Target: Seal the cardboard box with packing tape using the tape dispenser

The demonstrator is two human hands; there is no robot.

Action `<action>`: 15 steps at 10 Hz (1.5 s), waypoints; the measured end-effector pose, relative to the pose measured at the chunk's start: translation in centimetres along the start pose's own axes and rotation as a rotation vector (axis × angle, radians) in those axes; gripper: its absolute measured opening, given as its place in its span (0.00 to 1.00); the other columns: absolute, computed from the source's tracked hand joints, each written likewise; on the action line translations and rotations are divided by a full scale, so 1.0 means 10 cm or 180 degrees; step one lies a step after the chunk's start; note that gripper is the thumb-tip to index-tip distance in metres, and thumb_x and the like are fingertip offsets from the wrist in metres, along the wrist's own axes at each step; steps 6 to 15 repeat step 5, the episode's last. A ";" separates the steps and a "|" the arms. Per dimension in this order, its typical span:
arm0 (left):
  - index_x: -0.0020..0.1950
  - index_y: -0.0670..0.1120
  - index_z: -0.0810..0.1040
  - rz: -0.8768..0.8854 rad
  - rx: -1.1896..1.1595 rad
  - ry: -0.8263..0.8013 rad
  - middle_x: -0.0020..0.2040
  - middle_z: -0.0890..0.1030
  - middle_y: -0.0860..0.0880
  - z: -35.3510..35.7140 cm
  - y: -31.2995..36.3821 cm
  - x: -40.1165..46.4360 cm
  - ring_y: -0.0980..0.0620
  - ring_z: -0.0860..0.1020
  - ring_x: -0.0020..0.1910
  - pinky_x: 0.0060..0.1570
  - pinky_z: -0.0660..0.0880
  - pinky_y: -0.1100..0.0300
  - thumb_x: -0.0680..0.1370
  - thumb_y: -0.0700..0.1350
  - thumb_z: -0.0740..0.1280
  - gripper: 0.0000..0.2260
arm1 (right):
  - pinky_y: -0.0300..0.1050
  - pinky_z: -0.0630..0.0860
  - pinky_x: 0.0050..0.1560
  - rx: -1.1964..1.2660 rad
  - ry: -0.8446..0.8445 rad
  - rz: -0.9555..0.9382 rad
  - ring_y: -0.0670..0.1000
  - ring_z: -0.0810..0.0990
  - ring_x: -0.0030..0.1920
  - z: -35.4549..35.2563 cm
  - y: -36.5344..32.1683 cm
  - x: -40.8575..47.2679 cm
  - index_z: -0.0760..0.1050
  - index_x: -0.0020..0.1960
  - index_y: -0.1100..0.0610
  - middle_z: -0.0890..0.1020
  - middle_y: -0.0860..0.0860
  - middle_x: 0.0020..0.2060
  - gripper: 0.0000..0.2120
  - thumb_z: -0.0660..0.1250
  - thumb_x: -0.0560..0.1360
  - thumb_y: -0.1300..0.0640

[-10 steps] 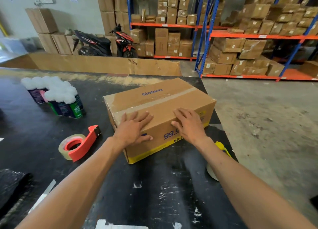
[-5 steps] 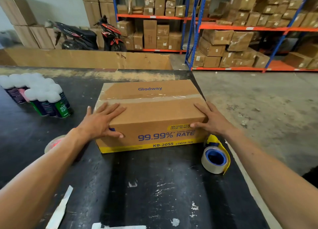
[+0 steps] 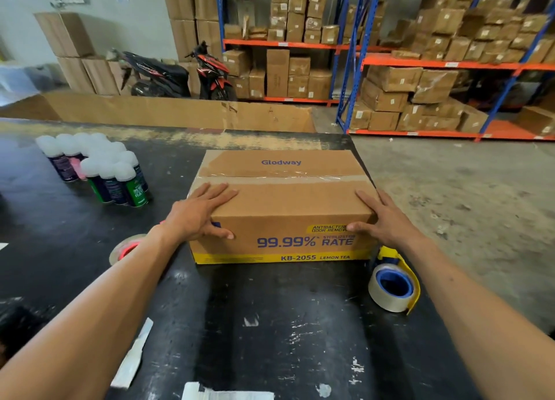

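Left hand [image 3: 196, 213] and right hand [image 3: 387, 219] flat, fingers [image 3: 220, 191] spread, thumbs seemingly pressing

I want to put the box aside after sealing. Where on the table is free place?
The widest bare patch is the near table, between box and front edge, flanked by the forearms. Another lies between the bottles and the box. Crowded: beside the blue dispenser at right, and the red dispenser at left.
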State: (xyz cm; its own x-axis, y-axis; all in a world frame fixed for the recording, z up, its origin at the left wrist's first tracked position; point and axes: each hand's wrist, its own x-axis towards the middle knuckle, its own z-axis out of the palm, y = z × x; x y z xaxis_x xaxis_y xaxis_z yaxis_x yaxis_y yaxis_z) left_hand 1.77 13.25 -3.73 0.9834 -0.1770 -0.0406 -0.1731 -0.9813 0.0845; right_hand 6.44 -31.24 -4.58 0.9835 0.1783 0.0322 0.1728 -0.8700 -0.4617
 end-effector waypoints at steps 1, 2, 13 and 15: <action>0.79 0.67 0.44 0.0057 0.0066 -0.0007 0.81 0.46 0.61 -0.01 -0.02 0.02 0.47 0.47 0.81 0.67 0.65 0.30 0.64 0.75 0.68 0.51 | 0.54 0.57 0.76 -0.0015 0.0011 0.0063 0.58 0.53 0.79 0.02 -0.02 -0.05 0.54 0.79 0.40 0.47 0.53 0.81 0.46 0.72 0.68 0.34; 0.79 0.65 0.43 0.0147 0.0186 0.0000 0.82 0.47 0.58 0.02 -0.05 0.04 0.45 0.47 0.81 0.73 0.52 0.30 0.65 0.76 0.66 0.50 | 0.54 0.58 0.75 0.0013 -0.0071 0.0115 0.58 0.53 0.79 0.00 -0.05 -0.08 0.53 0.80 0.40 0.45 0.52 0.81 0.47 0.73 0.68 0.34; 0.82 0.51 0.53 0.0171 0.0171 0.1154 0.82 0.55 0.45 0.23 0.18 -0.27 0.45 0.51 0.81 0.76 0.35 0.40 0.71 0.77 0.50 0.46 | 0.59 0.51 0.78 -0.0273 0.0651 -0.0146 0.55 0.43 0.80 0.15 -0.12 -0.38 0.48 0.80 0.40 0.42 0.52 0.81 0.43 0.64 0.72 0.30; 0.82 0.51 0.53 0.0171 0.0171 0.1154 0.82 0.55 0.45 0.23 0.18 -0.27 0.45 0.51 0.81 0.76 0.35 0.40 0.71 0.77 0.50 0.46 | 0.59 0.51 0.78 -0.0273 0.0651 -0.0146 0.55 0.43 0.80 0.15 -0.12 -0.38 0.48 0.80 0.40 0.42 0.52 0.81 0.43 0.64 0.72 0.30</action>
